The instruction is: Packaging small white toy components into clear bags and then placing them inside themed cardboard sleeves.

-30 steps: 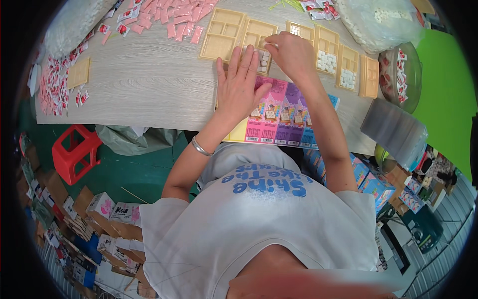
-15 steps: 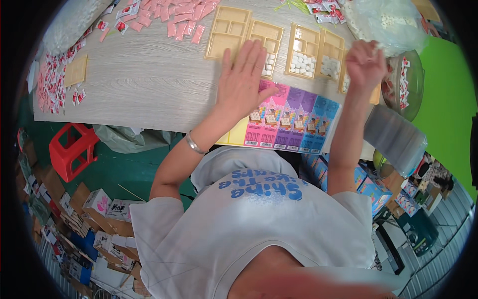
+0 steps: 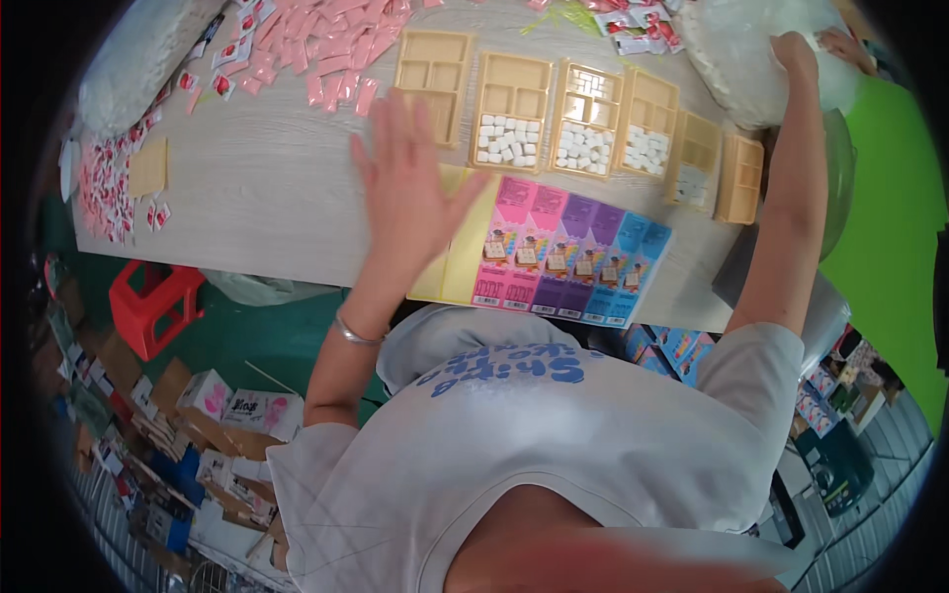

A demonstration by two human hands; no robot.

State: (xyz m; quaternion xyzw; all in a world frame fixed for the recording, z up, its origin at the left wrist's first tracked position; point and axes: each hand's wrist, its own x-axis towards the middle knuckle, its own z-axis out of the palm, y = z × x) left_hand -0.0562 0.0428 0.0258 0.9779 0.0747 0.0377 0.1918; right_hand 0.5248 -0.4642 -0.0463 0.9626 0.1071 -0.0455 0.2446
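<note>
- The flat printed card sheet [image 3: 578,267], in yellow, pink, purple and blue, lies at the near edge of the pale wood-grain counter [image 3: 267,188]; its pink panels, partly covered half a second ago, are now bare.
- The bare left hand [image 3: 405,193] has moved off the second tray to the sheet's left end, fingers spread and released.
- Just beyond the sheet stand six rectangular cream plastic compartment trays [image 3: 514,71] in a row, small white pillow-shaped pieces [image 3: 509,141] in several; the two rightmost, mostly hidden before, now show.
- The bare right hand [image 3: 794,54], earlier above those end trays, has reached farther beyond the sheet's right end to a bulging clear plastic bag [image 3: 727,59]; I cannot tell whether its fingers grasp anything.
- Beyond the sheet, leftward, flat pink packets [image 3: 326,40] lie heaped.
- Well left of the sheet, small red-and-white sachets [image 3: 114,178] are scattered.
- Below them, a red plastic stool [image 3: 148,306] stands on the green floor [image 3: 257,341].
- Well right of the sheet spreads a bright green surface [image 3: 890,198].
</note>
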